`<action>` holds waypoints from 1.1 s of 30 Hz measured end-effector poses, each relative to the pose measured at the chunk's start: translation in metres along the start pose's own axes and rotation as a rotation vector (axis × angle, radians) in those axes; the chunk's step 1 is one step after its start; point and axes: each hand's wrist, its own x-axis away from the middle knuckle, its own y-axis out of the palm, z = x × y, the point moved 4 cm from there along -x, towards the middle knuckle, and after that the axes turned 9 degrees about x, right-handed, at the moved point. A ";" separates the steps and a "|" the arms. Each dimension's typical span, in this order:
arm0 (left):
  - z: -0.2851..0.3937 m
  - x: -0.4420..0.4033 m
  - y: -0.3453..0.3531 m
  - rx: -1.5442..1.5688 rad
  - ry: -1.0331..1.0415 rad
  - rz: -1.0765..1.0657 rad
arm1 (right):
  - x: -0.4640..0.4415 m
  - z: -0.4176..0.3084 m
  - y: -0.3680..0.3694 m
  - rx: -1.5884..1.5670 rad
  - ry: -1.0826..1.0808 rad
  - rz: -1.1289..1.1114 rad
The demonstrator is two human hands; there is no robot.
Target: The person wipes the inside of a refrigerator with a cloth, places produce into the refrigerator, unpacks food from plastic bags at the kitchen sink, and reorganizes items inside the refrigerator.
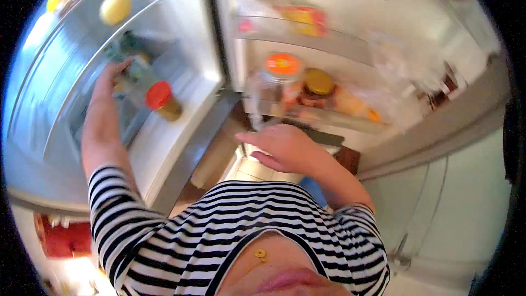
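Inside the open fridge, my left hand [116,70] reaches in on the left side. Its blurred fingers look closed at a pale, greenish, see-through item [141,74] that I cannot make out. Just right of that item stands a jar with a red lid [160,96] and brownish contents, near the front of the compartment. Dark green things [129,45] lie behind the fingers. My right hand [282,147] hovers below the fridge door's lower shelf, holding nothing, its fingers stretched out and the thumb apart.
On the open door's shelf [350,123] stand a jar with an orange lid [282,64] and a jar with a gold lid [319,82]. Bagged and colourful packets [304,19] fill the shelf above. A round yellow fruit [115,8] sits on an upper fridge shelf.
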 end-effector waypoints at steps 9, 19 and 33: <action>0.074 0.081 0.009 -0.739 0.445 0.130 | 0.062 0.014 -0.049 0.080 0.102 -0.011; 0.228 0.344 0.079 -0.107 1.240 -0.053 | 0.130 0.066 -0.230 0.801 0.276 0.788; 0.339 0.302 0.161 -0.491 1.063 -0.617 | 0.121 0.130 -0.237 0.726 0.382 0.510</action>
